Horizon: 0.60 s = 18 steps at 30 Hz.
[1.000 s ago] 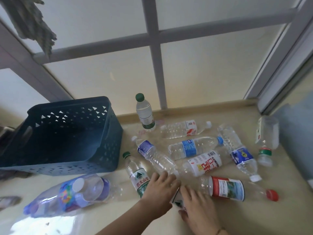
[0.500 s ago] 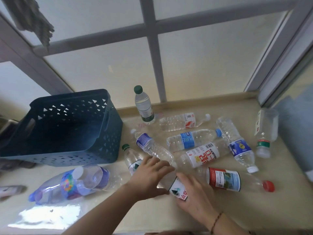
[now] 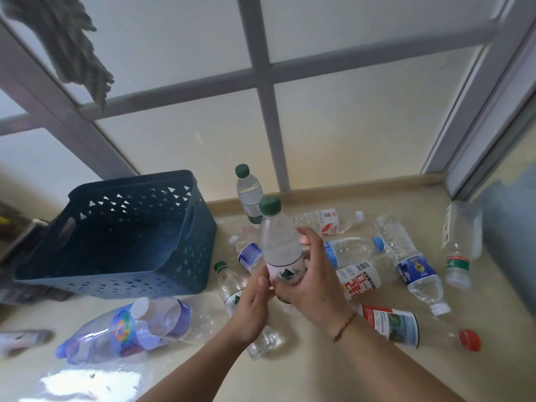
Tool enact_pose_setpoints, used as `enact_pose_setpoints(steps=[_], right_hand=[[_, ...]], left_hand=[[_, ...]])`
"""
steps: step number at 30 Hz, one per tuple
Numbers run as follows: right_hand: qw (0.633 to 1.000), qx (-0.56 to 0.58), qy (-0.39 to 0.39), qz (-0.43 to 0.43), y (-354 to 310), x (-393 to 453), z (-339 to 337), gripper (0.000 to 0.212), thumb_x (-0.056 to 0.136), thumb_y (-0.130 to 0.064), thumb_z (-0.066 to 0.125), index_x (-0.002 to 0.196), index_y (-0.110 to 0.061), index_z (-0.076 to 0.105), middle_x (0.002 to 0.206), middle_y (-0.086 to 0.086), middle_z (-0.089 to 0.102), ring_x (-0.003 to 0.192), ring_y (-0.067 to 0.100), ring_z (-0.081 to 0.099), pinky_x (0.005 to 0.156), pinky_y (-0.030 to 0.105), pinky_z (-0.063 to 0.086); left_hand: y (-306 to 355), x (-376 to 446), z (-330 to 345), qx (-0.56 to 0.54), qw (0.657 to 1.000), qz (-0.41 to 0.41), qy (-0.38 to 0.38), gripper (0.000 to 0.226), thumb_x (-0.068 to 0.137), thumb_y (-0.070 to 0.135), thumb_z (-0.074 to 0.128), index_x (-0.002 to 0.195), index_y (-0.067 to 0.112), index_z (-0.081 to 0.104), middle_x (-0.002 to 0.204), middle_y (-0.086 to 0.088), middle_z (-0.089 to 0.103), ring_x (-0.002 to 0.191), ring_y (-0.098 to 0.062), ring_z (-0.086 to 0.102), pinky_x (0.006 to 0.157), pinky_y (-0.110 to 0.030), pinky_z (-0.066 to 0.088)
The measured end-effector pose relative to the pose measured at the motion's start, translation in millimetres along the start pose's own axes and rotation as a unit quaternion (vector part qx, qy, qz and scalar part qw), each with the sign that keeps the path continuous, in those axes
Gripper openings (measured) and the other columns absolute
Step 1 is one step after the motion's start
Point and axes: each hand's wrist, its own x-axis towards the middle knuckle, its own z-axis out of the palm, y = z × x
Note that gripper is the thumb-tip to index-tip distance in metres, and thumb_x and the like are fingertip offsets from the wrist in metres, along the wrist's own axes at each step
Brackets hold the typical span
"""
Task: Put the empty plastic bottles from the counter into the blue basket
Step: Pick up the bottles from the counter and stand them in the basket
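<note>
My right hand (image 3: 311, 281) grips a clear green-capped bottle (image 3: 278, 242) upright above the counter, holding it around its white label. My left hand (image 3: 252, 307) touches the bottle's base from the left, fingers loosely curled. The dark blue basket (image 3: 200, 239) stands to the left of the held bottle with nothing visible inside. Several other empty bottles lie on the counter: a second green-capped bottle (image 3: 229, 288) under my left wrist, a red-capped bottle (image 3: 406, 329) to the right, and a big blue-tinted bottle (image 3: 127, 329) at the front left.
Another green-capped bottle (image 3: 248, 192) stands upright by the window frame (image 3: 271, 117) behind the counter. A clear jar-like bottle (image 3: 461, 242) lies near the right wall. A dark cloth (image 3: 66, 39) hangs at the top left. The beige counter (image 3: 319, 381) shows in front.
Both hands closed on a lying green-capped bottle and raised it upright off the counter, toward the basket side. The camera view shifted slightly.
</note>
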Motion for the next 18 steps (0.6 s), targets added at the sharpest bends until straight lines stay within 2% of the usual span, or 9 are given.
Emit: enact_pose_setpoints(steps=[4, 6, 8, 9, 11, 12, 14, 16, 18], right_hand=[[0.997, 0.071, -0.002, -0.033, -20.8, 28.3, -3.4, 0.094, 0.069, -0.021, 0.083, 0.133, -0.051, 0.019, 0.124, -0.029, 0.038, 0.107, -0.001, 0.054, 0.073, 0.008, 0.050], [0.993, 0.102, 0.003, -0.053, -33.7, 37.4, -4.7, 0.090, 0.070, -0.019, 0.082, 0.133, -0.049, 0.024, 0.125, -0.024, 0.044, 0.109, 0.002, 0.056, 0.077, 0.013, 0.052], [0.990, 0.118, -0.017, -0.072, -51.9, 46.0, -3.9, 0.083, 0.072, -0.024, 0.080, 0.133, -0.045, 0.027, 0.123, -0.012, 0.052, 0.105, 0.006, 0.061, 0.077, 0.020, 0.055], [0.989, 0.119, -0.034, -0.086, -63.0, 50.7, -2.5, 0.080, 0.073, -0.029, 0.078, 0.134, -0.044, 0.028, 0.121, -0.011, 0.054, 0.102, 0.007, 0.062, 0.076, 0.024, 0.057], [0.988, 0.075, -0.050, -0.126, -90.3, 62.8, 2.3, 0.072, 0.073, -0.044, 0.073, 0.133, -0.038, 0.033, 0.116, -0.013, 0.054, 0.097, 0.006, 0.061, 0.074, 0.029, 0.057], [0.987, 0.035, -0.044, -0.152, -106.9, 70.4, 4.8, 0.068, 0.072, -0.052, 0.070, 0.129, -0.036, 0.036, 0.113, -0.015, 0.054, 0.095, 0.005, 0.059, 0.072, 0.029, 0.056], [0.977, -0.013, -0.027, -0.211, -143.4, 87.7, 11.5, 0.063, 0.072, -0.061, 0.065, 0.124, -0.033, 0.044, 0.108, -0.015, 0.055, 0.091, 0.004, 0.056, 0.073, 0.027, 0.052], [0.968, -0.020, -0.039, -0.247, -181.6, 103.9, 22.7, 0.055, 0.075, -0.058, 0.066, 0.121, -0.035, 0.044, 0.106, -0.018, 0.057, 0.090, 0.003, 0.058, 0.076, 0.020, 0.050], [0.962, -0.026, -0.089, -0.255, -211.6, 119.4, 44.6, 0.051, 0.078, -0.049, 0.071, 0.116, -0.039, 0.038, 0.098, -0.018, 0.057, 0.084, 0.005, 0.060, 0.075, 0.018, 0.049]], left_hand=[[12.0, 3.3, 0.3, -0.057, 0.997, 0.009, 0.045, 0.090, 0.083, 0.082, 0.042, 0.149, 0.021, 0.037, 0.148, 0.001, 0.054, 0.138, -0.021, 0.050, 0.111, -0.057, 0.042], [19.1, 0.3, -2.6, -0.017, 0.996, 0.043, 0.076, 0.072, 0.092, 0.056, 0.060, 0.149, 0.019, 0.036, 0.147, 0.004, 0.053, 0.138, -0.018, 0.049, 0.114, -0.047, 0.042], [32.5, 4.1, -8.6, 0.018, 0.992, 0.073, 0.099, 0.064, 0.089, 0.018, 0.076, 0.142, 0.021, 0.040, 0.136, 0.014, 0.059, 0.128, -0.008, 0.057, 0.104, -0.029, 0.050], [43.3, 8.4, -14.0, 0.029, 0.989, 0.088, 0.114, 0.067, 0.085, 0.006, 0.080, 0.139, 0.022, 0.043, 0.130, 0.016, 0.062, 0.122, -0.006, 0.061, 0.098, -0.026, 0.052], [70.9, 16.2, -31.5, 0.028, 0.980, 0.140, 0.135, 0.069, 0.079, -0.003, 0.083, 0.137, 0.013, 0.049, 0.125, 0.003, 0.067, 0.118, -0.018, 0.066, 0.097, -0.038, 0.056], [84.2, 18.9, -44.0, 0.029, 0.974, 0.173, 0.146, 0.065, 0.079, -0.003, 0.082, 0.136, 0.006, 0.051, 0.124, -0.006, 0.068, 0.117, -0.026, 0.066, 0.097, -0.044, 0.055], [101.5, 24.8, -78.2, 0.058, 0.960, 0.195, 0.192, 0.054, 0.080, 0.011, 0.081, 0.127, 0.001, 0.058, 0.114, -0.012, 0.071, 0.108, -0.028, 0.069, 0.090, -0.047, 0.057], [109.3, 28.6, -120.6, 0.125, 0.945, 0.186, 0.238, 0.049, 0.075, 0.030, 0.082, 0.115, 0.006, 0.064, 0.101, -0.007, 0.072, 0.091, -0.021, 0.072, 0.077, -0.039, 0.059], [110.8, 30.4, -167.3, 0.183, 0.926, 0.181, 0.277, 0.045, 0.072, 0.034, 0.083, 0.107, 0.011, 0.067, 0.095, -0.002, 0.071, 0.083, -0.017, 0.071, 0.071, -0.036, 0.058]])
